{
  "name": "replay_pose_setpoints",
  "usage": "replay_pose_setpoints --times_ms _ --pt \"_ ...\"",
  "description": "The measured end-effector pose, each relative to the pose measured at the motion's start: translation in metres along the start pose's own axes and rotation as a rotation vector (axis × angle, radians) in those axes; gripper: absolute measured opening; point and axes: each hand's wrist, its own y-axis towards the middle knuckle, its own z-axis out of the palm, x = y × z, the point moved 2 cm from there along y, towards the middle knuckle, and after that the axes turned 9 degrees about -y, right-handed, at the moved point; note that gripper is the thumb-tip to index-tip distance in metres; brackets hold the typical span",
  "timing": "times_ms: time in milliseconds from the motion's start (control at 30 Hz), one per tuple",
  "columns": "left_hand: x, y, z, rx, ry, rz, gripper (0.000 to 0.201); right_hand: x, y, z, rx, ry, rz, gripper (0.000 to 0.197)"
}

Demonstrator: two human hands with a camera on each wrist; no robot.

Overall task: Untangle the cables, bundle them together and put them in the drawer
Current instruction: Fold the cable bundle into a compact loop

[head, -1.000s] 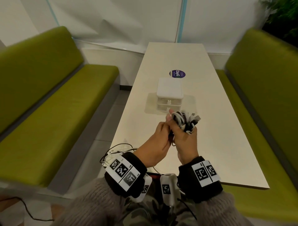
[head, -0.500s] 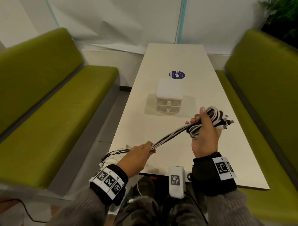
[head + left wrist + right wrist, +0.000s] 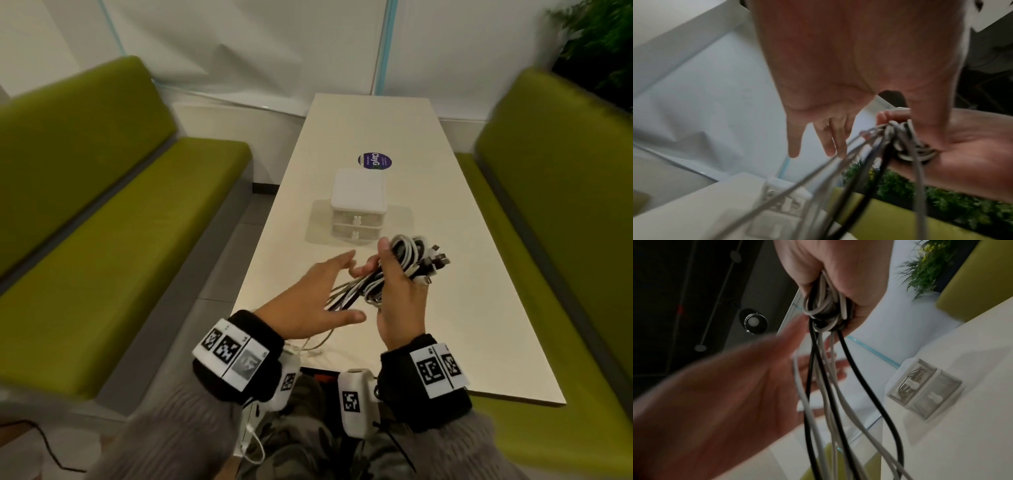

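A bundle of black and white cables [image 3: 407, 263] is gripped in my right hand [image 3: 399, 291], coiled loops and plug ends sticking out above the fist. In the right wrist view the cables [image 3: 826, 308] leave the fist and hang in loose strands. My left hand [image 3: 318, 291] is spread with straight fingers just left of the strands, holding nothing; the left wrist view shows its fingers [image 3: 795, 141] apart from the cables [image 3: 906, 146]. The small white two-drawer box [image 3: 358, 205] stands on the table beyond my hands, both drawers closed. One drawer [image 3: 910, 384] holds dark cables.
The long white table [image 3: 462, 308] carries a round purple sticker [image 3: 375, 161] behind the drawer box. Green benches [image 3: 120, 240] run along both sides. Loose cable ends [image 3: 308, 346] trail over the table's near edge toward my lap. A plant [image 3: 599, 44] stands at far right.
My left hand let go of the stretched cable strands and came up and right, opening beside the bundle. My right hand moved slightly left with the coil; the strands now hang slack.
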Motion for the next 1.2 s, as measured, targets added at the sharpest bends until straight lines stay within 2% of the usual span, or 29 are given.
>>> replay_pose_setpoints --times_ms 67,133,267,433,533,633,700,800,900,1033,1200 --pt "-0.007 0.011 0.009 0.038 -0.145 0.013 0.065 0.0 -0.001 0.004 0.01 -0.028 -0.012 0.035" --pt "-0.005 0.013 0.017 0.014 -0.225 0.013 0.037 0.003 0.001 0.001 0.02 0.002 -0.017 0.037" --pt "0.01 0.003 0.024 -0.041 -0.227 0.053 0.01 0.019 0.007 -0.01 -0.019 0.17 0.015 0.034" --pt "0.051 -0.019 0.028 -0.08 -0.201 -0.002 0.02 0.031 0.016 -0.028 -0.065 0.354 0.09 0.025" --pt "0.061 -0.024 0.027 -0.06 -0.175 0.016 0.025 0.026 0.018 -0.034 -0.045 0.275 0.12 0.027" --pt "0.059 -0.022 0.014 -0.034 -0.183 -0.011 0.049 0.021 0.018 -0.038 -0.009 0.144 0.116 0.031" --pt "0.054 -0.02 0.002 -0.013 -0.195 -0.032 0.059 0.02 0.02 -0.042 0.05 0.046 0.095 0.027" --pt "0.044 -0.015 -0.013 0.023 -0.174 -0.029 0.051 0.018 0.022 -0.044 0.157 -0.119 0.053 0.026" --pt "0.035 -0.009 -0.025 0.031 -0.002 -0.033 0.04 0.014 0.023 -0.042 0.228 -0.28 0.052 0.026" --pt "0.018 0.001 -0.037 0.084 0.199 -0.047 0.038 0.003 0.017 -0.033 0.31 -0.458 0.092 0.022" --pt "-0.004 0.014 -0.041 0.075 0.34 0.02 0.033 -0.006 0.003 -0.02 0.484 -0.507 0.071 0.03"
